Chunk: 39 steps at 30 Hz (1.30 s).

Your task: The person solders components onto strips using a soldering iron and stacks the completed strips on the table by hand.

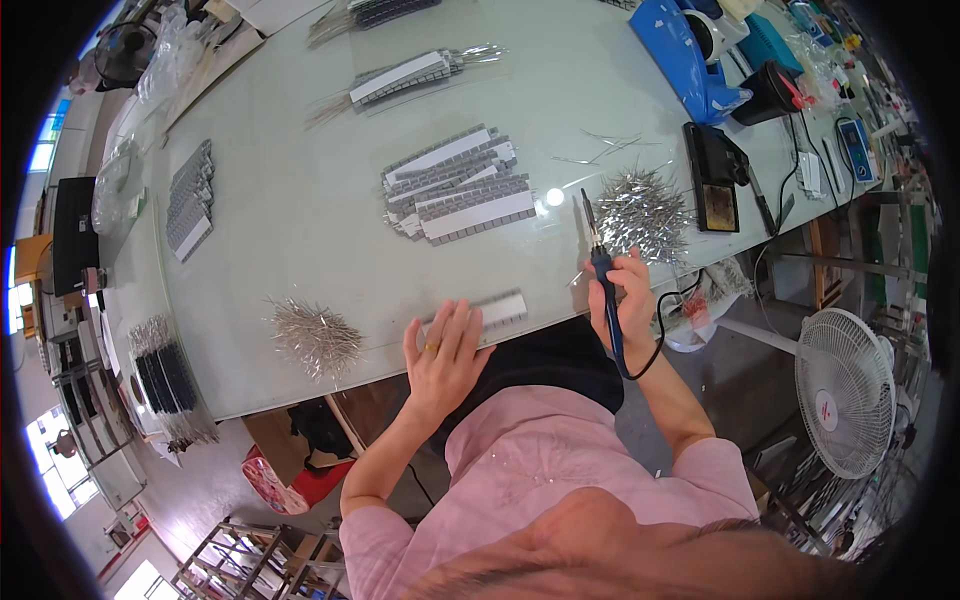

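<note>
My left hand (443, 362) lies flat with outstretched fingers on a narrow white-and-grey strip (504, 310) near the table's front edge. Its fingers cover the left part of that strip. In my right hand (632, 300) is a soldering iron (601, 262) with a dark blue handle, its metal tip pointing away from me over the table. Just right of the tip is a heap of short silvery wire pieces (645, 212). A second wire heap (316, 338) lies left of my left hand. Beyond my hands, several similar strips (460, 185) are stacked together.
More strips with long wires (405, 78) lie farther back, others (190, 200) at the left. A black tray-like stand (716, 195) and a blue device (680, 60) occupy the right side. The iron's cord loops beside my right wrist. A white fan (845, 392) stands at right.
</note>
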Available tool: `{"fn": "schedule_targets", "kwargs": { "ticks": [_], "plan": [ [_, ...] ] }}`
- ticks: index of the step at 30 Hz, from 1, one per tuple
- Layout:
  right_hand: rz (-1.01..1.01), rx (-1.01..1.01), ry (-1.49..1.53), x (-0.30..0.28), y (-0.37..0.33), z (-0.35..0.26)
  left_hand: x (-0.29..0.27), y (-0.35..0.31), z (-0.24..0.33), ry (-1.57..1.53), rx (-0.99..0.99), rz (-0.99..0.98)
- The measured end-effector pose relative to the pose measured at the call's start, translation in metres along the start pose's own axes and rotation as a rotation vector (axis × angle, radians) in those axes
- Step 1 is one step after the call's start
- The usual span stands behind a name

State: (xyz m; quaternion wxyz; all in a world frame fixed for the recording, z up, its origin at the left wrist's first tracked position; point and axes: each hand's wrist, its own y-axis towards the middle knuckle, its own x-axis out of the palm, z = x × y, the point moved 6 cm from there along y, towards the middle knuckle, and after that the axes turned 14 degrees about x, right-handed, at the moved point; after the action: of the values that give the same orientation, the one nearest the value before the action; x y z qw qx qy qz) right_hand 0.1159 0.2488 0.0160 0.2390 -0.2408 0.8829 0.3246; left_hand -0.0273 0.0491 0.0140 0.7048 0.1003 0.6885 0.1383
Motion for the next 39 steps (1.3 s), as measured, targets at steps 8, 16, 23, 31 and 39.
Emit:
{"fn": "schedule_targets", "kwargs": {
  "ticks": [8,16,23,31,39],
  "plan": [
    [0.101,0.053,0.031,0.011,0.005,0.003,-0.028,-0.004,-0.007,-0.127,0.183,0.010],
    [0.151,0.080,0.055,0.014,-0.002,0.011,-0.044,0.126,-0.189,0.097,0.027,0.338],
    [0.158,0.076,0.061,0.014,-0.002,0.008,0.020,0.205,-0.247,0.200,0.127,0.306],
    [0.152,0.058,0.053,0.014,0.000,0.008,-0.002,0.180,-0.201,0.073,0.145,0.213],
    [0.162,0.032,0.036,0.017,0.001,0.005,0.001,0.073,-0.066,-0.049,0.123,-0.201]
  ]
}}
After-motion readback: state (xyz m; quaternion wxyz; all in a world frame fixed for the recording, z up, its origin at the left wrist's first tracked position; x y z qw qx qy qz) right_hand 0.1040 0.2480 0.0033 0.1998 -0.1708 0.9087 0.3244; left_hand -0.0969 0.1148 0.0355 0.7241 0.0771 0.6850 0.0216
